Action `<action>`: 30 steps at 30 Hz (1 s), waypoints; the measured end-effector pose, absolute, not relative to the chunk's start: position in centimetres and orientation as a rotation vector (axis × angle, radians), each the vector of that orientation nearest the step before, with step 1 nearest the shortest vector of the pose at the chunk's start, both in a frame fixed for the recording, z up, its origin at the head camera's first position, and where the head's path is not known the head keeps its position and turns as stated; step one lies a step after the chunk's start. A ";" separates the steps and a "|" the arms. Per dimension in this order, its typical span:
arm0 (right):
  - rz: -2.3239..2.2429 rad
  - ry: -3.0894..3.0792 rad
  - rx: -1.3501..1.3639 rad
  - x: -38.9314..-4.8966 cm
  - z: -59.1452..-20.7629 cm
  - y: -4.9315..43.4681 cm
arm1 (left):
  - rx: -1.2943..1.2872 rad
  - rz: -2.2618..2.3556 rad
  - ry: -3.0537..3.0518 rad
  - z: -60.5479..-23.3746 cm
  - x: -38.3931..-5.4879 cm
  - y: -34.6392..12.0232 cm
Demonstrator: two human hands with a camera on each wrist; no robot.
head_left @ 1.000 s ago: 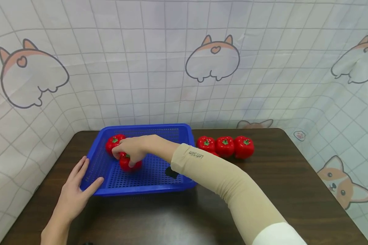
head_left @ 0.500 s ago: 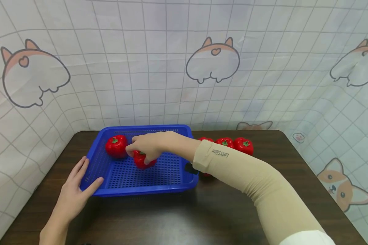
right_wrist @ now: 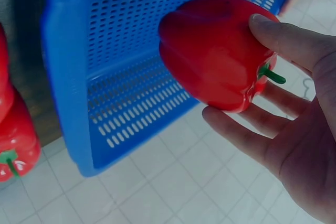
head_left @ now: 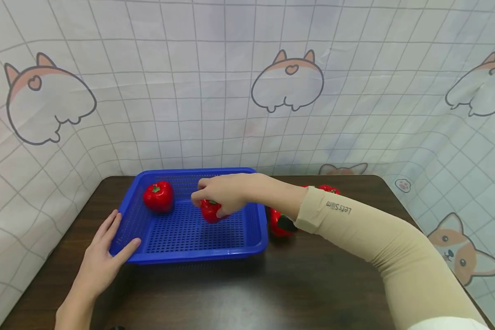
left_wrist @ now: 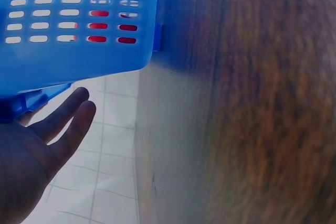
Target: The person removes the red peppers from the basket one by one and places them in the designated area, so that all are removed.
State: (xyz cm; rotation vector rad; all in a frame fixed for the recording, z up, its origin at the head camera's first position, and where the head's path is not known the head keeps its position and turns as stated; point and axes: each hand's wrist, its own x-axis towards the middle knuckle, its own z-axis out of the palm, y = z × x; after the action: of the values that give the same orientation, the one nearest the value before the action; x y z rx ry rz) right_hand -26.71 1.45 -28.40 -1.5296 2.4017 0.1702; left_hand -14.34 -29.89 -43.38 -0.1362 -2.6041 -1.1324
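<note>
My right hand (head_left: 227, 190) grips a red bell pepper (head_left: 210, 212) with a green stem over the right half of a blue plastic basket (head_left: 194, 256). In the right wrist view, thumb and fingers hold this bell pepper (right_wrist: 215, 56) near its stem end. Another red bell pepper (head_left: 158, 197) stands in the basket's back left part. My left hand (head_left: 101, 256) is at the basket's front left corner, its thumb and fingers spread along the rim. The left wrist view shows the perforated basket wall (left_wrist: 73, 56) above this hand (left_wrist: 31, 150).
More red bell peppers (head_left: 278, 224) stand on the dark wooden table (head_left: 297, 284) just right of the basket, partly hidden by my right forearm. A white gridded cloth (head_left: 214, 114) with corgi drawings hangs behind the table and along its sides.
My right hand has moved right within the basket, carrying the bell pepper away from the one at the back left. The left hand and the basket look unmoved.
</note>
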 end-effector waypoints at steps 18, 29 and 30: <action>-0.032 2.495 -1.534 -24.5 -26.7 7.6 | -0.137 -1.126 -2.611 -43.5 -14.4 -30.0; -0.168 2.577 -1.495 -24.3 -27.0 12.8 | -0.137 -1.116 -2.600 -43.4 -14.4 -30.0; -0.180 2.587 -1.488 -24.4 -27.0 13.2 | -0.138 -1.114 -2.599 -43.4 -14.5 -30.0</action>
State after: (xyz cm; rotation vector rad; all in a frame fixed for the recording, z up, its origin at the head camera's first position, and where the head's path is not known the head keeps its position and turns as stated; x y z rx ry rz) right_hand -24.36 13.21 -27.04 -1.4884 2.5874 -0.1797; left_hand -14.46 -30.01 -43.38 -0.1378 -2.5988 -1.1139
